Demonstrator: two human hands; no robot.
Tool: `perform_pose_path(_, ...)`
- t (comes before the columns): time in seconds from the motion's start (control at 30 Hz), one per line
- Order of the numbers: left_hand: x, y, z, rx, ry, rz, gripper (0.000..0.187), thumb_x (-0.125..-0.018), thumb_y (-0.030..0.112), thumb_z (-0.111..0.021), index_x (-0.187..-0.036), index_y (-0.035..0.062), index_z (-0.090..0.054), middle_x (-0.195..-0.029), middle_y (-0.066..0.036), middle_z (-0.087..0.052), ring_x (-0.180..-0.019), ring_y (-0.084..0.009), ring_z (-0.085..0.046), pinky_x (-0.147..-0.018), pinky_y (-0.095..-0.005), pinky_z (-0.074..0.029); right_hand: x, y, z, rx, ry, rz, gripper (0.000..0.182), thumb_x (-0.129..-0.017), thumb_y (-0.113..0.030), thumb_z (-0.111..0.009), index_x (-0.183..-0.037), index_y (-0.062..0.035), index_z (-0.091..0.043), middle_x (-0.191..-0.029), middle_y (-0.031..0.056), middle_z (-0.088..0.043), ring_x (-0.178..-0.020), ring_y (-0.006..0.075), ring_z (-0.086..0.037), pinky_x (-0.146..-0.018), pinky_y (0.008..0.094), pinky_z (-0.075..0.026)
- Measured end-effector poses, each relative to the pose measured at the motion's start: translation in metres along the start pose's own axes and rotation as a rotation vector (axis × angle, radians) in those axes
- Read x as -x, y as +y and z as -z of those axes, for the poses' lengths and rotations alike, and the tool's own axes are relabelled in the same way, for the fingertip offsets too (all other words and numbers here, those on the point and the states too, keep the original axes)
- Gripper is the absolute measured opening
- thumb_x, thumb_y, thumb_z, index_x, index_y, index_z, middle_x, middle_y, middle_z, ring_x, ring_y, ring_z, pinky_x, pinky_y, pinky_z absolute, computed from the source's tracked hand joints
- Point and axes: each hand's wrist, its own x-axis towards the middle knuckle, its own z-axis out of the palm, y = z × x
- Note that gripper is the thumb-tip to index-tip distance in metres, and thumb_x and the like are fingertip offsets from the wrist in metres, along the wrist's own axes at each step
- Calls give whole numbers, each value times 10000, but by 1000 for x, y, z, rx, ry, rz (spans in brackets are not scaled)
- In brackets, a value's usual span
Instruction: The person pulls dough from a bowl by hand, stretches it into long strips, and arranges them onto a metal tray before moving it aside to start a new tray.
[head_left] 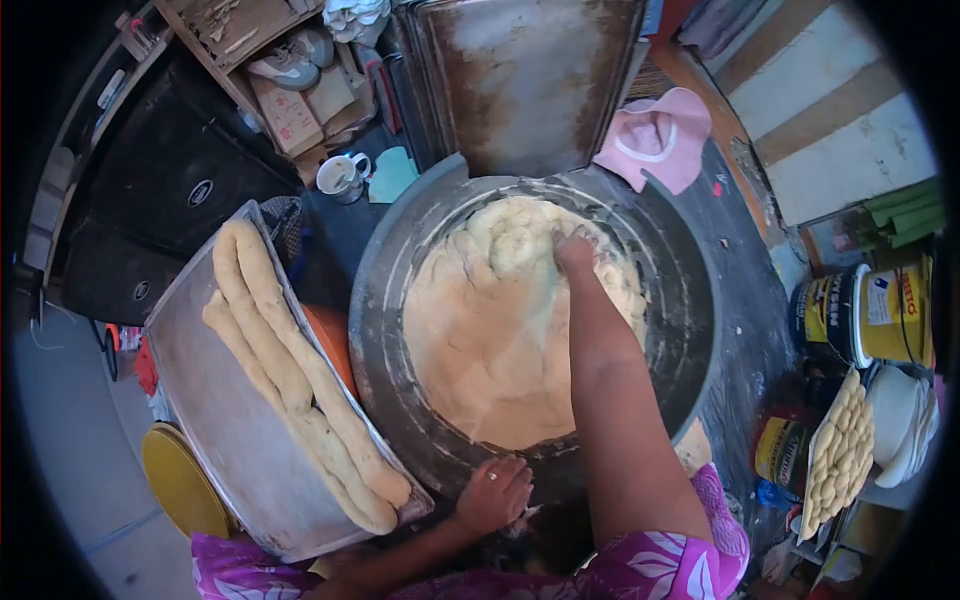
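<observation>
A wide dark basin [372, 330] stands in front of me, with a bed of pale flour [480, 370] in it. Soft whitish dough [515, 248] lies in rounded lumps toward the far side of the flour. Reaching into the basin, my right hand [577, 252] is pressed to the dough's right edge with bent fingers, their tips partly hidden. My left hand [492, 495], wearing a ring, is curled at the near rim of the basin. To the left, long dough ropes [290, 375] lie side by side on a metal tray [200, 400].
Stained baking sheets [530, 90] stand upright behind the basin, beside a pink hat [655, 140]. A mug [343, 177] sits at the back left. Paint buckets [895, 315] and a tray of small dough pieces [838, 455] are at the right. A yellow lid [185, 480] is lower left.
</observation>
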Motion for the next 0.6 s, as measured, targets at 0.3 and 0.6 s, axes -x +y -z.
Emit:
perform_pose_path(0.3, 4, 0, 4, 41, -15, -28, 262, -748, 214, -623, -958, 59, -600, -954, -58, -597, -925, -204, -570, -868, -367, -405, 32, 19, -4, -559, 201, 310, 254, -760, -87, -589, -1005, -34, -547, -828, 172, -625, -739, 267, -612, -703, 328, -456)
perform_pose_path(0.6, 9, 2, -14, -146, 93, -52, 143, -754, 240, -554, -707, 106, -552, -711, -35, -516, -724, -200, -531, -677, -336, -394, 227, 54, 37, -659, 21, 662, 190, -790, -40, -585, -978, -29, -561, -972, 176, -620, -961, 317, -598, -827, 349, -469)
